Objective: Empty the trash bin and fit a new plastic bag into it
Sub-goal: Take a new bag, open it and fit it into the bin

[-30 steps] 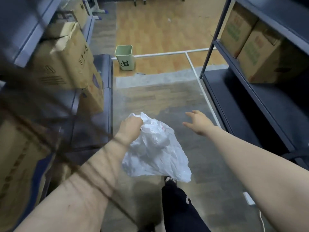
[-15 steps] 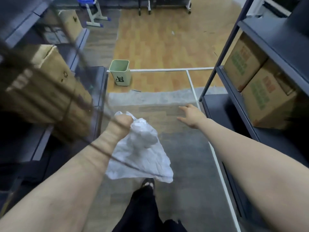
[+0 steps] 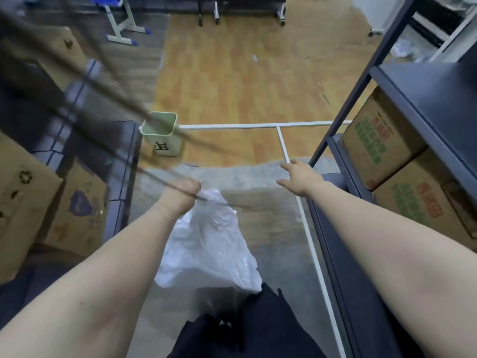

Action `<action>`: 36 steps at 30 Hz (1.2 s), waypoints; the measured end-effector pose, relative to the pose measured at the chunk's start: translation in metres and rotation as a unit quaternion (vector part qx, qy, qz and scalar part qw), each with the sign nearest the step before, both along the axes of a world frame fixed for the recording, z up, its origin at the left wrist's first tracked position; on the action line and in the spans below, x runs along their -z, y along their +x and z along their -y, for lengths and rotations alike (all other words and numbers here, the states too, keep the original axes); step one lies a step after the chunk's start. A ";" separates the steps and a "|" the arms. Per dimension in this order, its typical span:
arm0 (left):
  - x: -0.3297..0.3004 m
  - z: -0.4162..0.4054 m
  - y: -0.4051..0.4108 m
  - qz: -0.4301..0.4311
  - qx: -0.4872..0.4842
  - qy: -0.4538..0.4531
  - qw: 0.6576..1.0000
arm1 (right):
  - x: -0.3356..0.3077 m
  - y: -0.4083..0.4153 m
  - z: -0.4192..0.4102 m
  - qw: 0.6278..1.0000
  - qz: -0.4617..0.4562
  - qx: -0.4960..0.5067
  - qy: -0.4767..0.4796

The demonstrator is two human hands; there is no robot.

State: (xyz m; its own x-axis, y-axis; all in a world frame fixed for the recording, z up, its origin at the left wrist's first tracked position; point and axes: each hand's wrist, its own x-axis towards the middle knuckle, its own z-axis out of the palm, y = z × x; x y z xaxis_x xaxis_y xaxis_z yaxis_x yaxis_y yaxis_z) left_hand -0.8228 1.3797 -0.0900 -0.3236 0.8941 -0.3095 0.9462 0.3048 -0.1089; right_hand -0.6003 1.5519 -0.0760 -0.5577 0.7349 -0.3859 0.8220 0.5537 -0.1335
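Observation:
A small pale green trash bin [image 3: 162, 134] stands on the floor ahead, beside the left shelf's corner, with no liner visible in its mouth. My left hand [image 3: 182, 195] grips the top of a crumpled white plastic bag [image 3: 210, 248], which hangs down in front of my legs. My right hand [image 3: 300, 178] is held out in front with fingers spread and holds nothing. Dark blurred strands cross the left of the view and partly hide the bin.
Dark metal shelves line both sides of the aisle, with cardboard boxes on the left [image 3: 31, 197] and right [image 3: 379, 140]. White lines [image 3: 258, 126] mark the floor. Beyond lies wooden flooring, a blue-footed stand [image 3: 121, 29] and wheeled furniture legs.
The view has advanced down the aisle, so the bin appears nearer. My left hand still carries the bag; my right hand has stayed out in front.

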 end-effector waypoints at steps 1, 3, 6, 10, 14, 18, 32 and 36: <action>0.001 -0.019 -0.004 0.002 0.000 -0.001 1.000 | 0.002 -0.003 -0.020 1.000 0.006 -0.002 -0.005; 0.006 -0.059 -0.012 0.013 -0.010 -0.001 1.000 | 0.005 -0.010 -0.065 1.000 0.020 -0.010 -0.008; 0.011 -0.119 -0.026 0.018 -0.037 0.017 0.999 | 0.011 -0.027 -0.136 0.999 0.028 -0.023 0.007; 0.014 -0.182 -0.041 0.015 -0.071 0.023 0.997 | 0.008 -0.056 -0.215 0.999 0.021 -0.050 0.007; 0.015 -0.232 -0.060 0.013 -0.094 0.029 0.995 | 0.006 -0.089 -0.277 0.997 0.026 -0.078 0.008; 0.018 -0.275 -0.090 0.002 -0.111 0.022 0.994 | 0.008 -0.134 -0.323 0.993 0.017 -0.112 0.008; 0.030 -0.428 -0.256 0.017 -0.175 0.002 0.984 | 0.013 -0.323 -0.484 0.987 0.007 -0.158 -0.004; 0.026 -0.440 -0.290 0.012 -0.212 -0.015 0.977 | 0.018 -0.378 -0.511 0.981 0.024 -0.191 -0.015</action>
